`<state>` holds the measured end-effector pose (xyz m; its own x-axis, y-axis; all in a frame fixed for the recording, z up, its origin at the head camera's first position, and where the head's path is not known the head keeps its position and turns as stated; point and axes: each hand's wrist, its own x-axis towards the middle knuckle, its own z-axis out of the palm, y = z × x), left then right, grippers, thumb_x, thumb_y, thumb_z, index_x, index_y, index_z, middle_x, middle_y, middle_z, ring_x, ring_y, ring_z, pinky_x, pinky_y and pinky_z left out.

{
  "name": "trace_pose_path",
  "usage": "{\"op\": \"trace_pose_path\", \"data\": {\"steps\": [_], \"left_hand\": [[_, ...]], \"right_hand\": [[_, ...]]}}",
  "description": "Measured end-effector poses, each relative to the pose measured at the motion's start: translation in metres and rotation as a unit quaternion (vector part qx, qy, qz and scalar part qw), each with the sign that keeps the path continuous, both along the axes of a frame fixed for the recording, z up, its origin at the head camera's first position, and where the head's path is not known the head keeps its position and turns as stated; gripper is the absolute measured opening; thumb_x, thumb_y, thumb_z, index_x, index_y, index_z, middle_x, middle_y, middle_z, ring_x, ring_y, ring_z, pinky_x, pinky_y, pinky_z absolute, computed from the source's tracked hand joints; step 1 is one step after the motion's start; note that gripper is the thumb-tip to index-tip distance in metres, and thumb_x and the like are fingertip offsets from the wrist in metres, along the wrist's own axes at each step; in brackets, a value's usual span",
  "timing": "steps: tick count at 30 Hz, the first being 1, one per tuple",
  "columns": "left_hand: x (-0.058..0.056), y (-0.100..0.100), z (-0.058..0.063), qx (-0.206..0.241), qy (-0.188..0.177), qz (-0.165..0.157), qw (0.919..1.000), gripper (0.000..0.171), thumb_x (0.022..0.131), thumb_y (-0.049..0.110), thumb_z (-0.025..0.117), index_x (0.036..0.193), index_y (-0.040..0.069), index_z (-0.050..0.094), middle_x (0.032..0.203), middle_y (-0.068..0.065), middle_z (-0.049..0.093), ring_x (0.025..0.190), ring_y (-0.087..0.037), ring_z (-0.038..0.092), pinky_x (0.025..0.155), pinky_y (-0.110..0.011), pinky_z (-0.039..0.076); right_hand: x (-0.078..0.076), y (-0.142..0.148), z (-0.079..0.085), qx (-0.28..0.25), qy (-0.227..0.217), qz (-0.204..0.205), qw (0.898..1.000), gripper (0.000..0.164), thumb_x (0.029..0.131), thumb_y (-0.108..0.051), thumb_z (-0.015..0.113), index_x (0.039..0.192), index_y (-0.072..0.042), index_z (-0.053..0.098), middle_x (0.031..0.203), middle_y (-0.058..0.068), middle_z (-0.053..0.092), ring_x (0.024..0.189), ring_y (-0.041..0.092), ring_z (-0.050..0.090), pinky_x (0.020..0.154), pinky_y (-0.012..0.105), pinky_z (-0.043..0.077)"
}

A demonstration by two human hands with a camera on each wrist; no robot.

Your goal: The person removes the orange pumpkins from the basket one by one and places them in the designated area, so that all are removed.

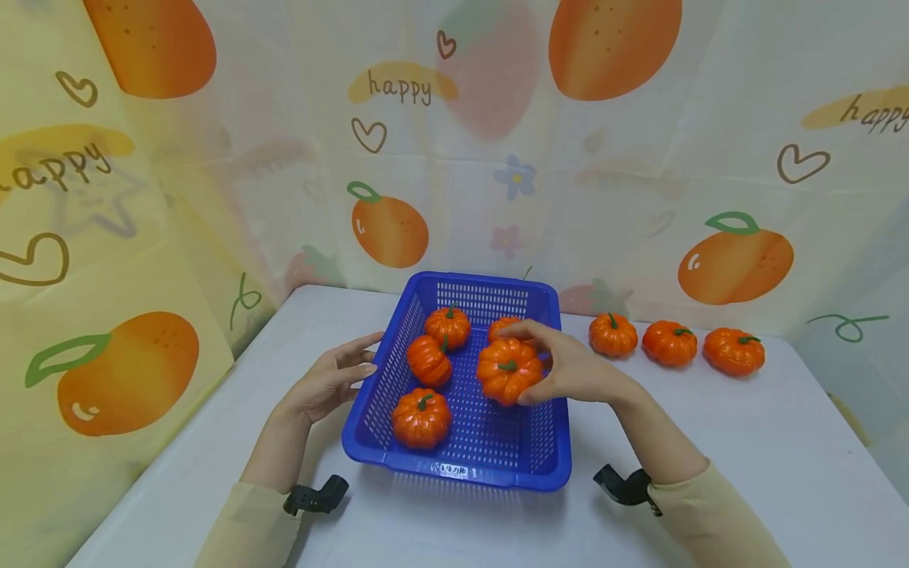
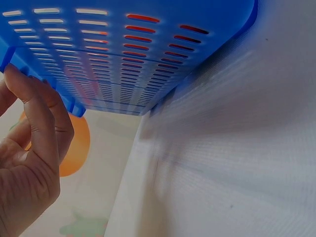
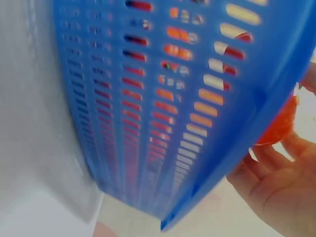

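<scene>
My right hand [image 1: 578, 364] grips a small orange pumpkin [image 1: 508, 371] with a green stem, above the right side of a blue plastic basket [image 1: 454, 478]. In the right wrist view, the basket's slotted wall [image 3: 133, 98] hides part of this pumpkin [image 3: 279, 126]. At the basket's left rim, my left hand [image 1: 327, 383] touches the edge with loosely bent fingers, and the left wrist view shows the fingertips at the rim. Inside the basket lie several more pumpkins: one near the front [image 1: 422, 419], two at the left, and another [image 1: 503, 326] partly hidden behind my right hand.
Right of the basket, three pumpkins stand in a row on the white table [image 1: 660, 457]: a left one [image 1: 613, 335], a middle one [image 1: 670, 344] and a right one [image 1: 734, 352]. A fruit-printed curtain [image 1: 469, 189] hangs behind the table and along its left side.
</scene>
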<state>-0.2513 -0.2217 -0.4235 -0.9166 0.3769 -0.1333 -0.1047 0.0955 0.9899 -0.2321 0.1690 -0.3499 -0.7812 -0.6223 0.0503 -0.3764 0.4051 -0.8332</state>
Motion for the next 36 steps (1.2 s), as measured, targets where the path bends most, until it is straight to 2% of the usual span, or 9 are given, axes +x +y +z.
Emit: {"op": "trace_pose_path", "data": {"steps": [3, 7, 10, 14, 17, 27, 33, 36], "left_hand": [[0.000, 0.000, -0.001, -0.001, 0.000, 0.000, 1.0000, 0.063, 0.098, 0.017, 0.057, 0.155, 0.015, 0.031, 0.116, 0.003, 0.061, 0.102, -0.012, 0.066, 0.087, -0.034, 0.057], [0.000, 0.000, -0.001, -0.001, -0.003, 0.002, 1.0000, 0.062, 0.098, 0.017, 0.057, 0.155, 0.016, 0.031, 0.116, 0.003, 0.061, 0.103, -0.012, 0.066, 0.089, -0.036, 0.055], [0.000, 0.000, -0.001, 0.000, -0.005, 0.004, 1.0000, 0.063, 0.098, 0.017, 0.057, 0.155, 0.016, 0.032, 0.116, 0.003, 0.061, 0.103, -0.012, 0.065, 0.090, -0.036, 0.055], [0.000, 0.000, 0.000, 0.001, -0.005, 0.007, 1.0000, 0.063, 0.097, 0.016, 0.058, 0.155, 0.015, 0.032, 0.115, 0.003, 0.060, 0.101, -0.011, 0.065, 0.088, -0.034, 0.057], [0.000, 0.000, 0.000, 0.002, -0.005, 0.007, 1.0000, 0.064, 0.097, 0.017, 0.059, 0.155, 0.014, 0.032, 0.115, 0.003, 0.060, 0.100, -0.011, 0.065, 0.087, -0.032, 0.058], [0.002, 0.000, 0.000, 0.003, -0.003, 0.009, 1.0000, 0.063, 0.097, 0.016, 0.058, 0.155, 0.014, 0.032, 0.113, 0.004, 0.061, 0.096, -0.009, 0.066, 0.083, -0.029, 0.058], [0.002, 0.001, 0.001, 0.002, 0.002, 0.001, 1.0000, 0.063, 0.098, 0.016, 0.057, 0.155, 0.013, 0.031, 0.114, 0.004, 0.060, 0.097, -0.009, 0.066, 0.081, -0.027, 0.057], [0.002, 0.001, 0.002, -0.002, -0.001, 0.004, 1.0000, 0.063, 0.098, 0.017, 0.057, 0.155, 0.014, 0.032, 0.114, 0.004, 0.060, 0.097, -0.009, 0.066, 0.081, -0.027, 0.057]], "right_hand": [[-0.004, 0.008, 0.001, -0.018, -0.006, -0.019, 1.000, 0.082, 0.073, -0.021, 0.082, 0.145, -0.015, 0.042, 0.145, 0.009, 0.050, 0.131, 0.034, 0.047, 0.105, 0.054, 0.048], [-0.008, 0.019, 0.002, -0.025, -0.012, -0.042, 0.999, 0.084, 0.073, -0.022, 0.083, 0.146, -0.015, 0.041, 0.146, 0.007, 0.049, 0.133, 0.033, 0.046, 0.104, 0.051, 0.049], [-0.010, 0.028, 0.001, -0.034, -0.020, -0.053, 0.998, 0.081, 0.074, -0.021, 0.083, 0.145, -0.019, 0.043, 0.145, 0.006, 0.050, 0.133, 0.031, 0.047, 0.102, 0.045, 0.052], [-0.013, 0.040, -0.001, -0.052, -0.028, -0.066, 0.996, 0.078, 0.075, -0.018, 0.084, 0.143, -0.019, 0.045, 0.142, 0.007, 0.052, 0.130, 0.030, 0.049, 0.095, 0.033, 0.056], [-0.014, 0.048, -0.002, -0.061, -0.034, -0.075, 0.995, 0.077, 0.075, -0.015, 0.083, 0.142, -0.016, 0.045, 0.140, 0.009, 0.052, 0.127, 0.028, 0.050, 0.092, 0.029, 0.056], [-0.018, 0.072, -0.010, -0.066, -0.042, -0.111, 0.991, 0.076, 0.079, -0.016, 0.081, 0.144, -0.016, 0.042, 0.138, 0.007, 0.053, 0.121, 0.015, 0.055, 0.094, 0.028, 0.054], [-0.022, 0.088, -0.015, -0.056, -0.049, -0.146, 0.986, 0.075, 0.081, -0.019, 0.079, 0.145, -0.017, 0.040, 0.140, 0.005, 0.051, 0.124, 0.019, 0.051, 0.094, 0.031, 0.052], [-0.024, 0.097, -0.018, -0.048, -0.054, -0.166, 0.983, 0.074, 0.083, -0.021, 0.078, 0.147, -0.016, 0.040, 0.143, 0.007, 0.048, 0.129, 0.027, 0.047, 0.097, 0.035, 0.050]]}}
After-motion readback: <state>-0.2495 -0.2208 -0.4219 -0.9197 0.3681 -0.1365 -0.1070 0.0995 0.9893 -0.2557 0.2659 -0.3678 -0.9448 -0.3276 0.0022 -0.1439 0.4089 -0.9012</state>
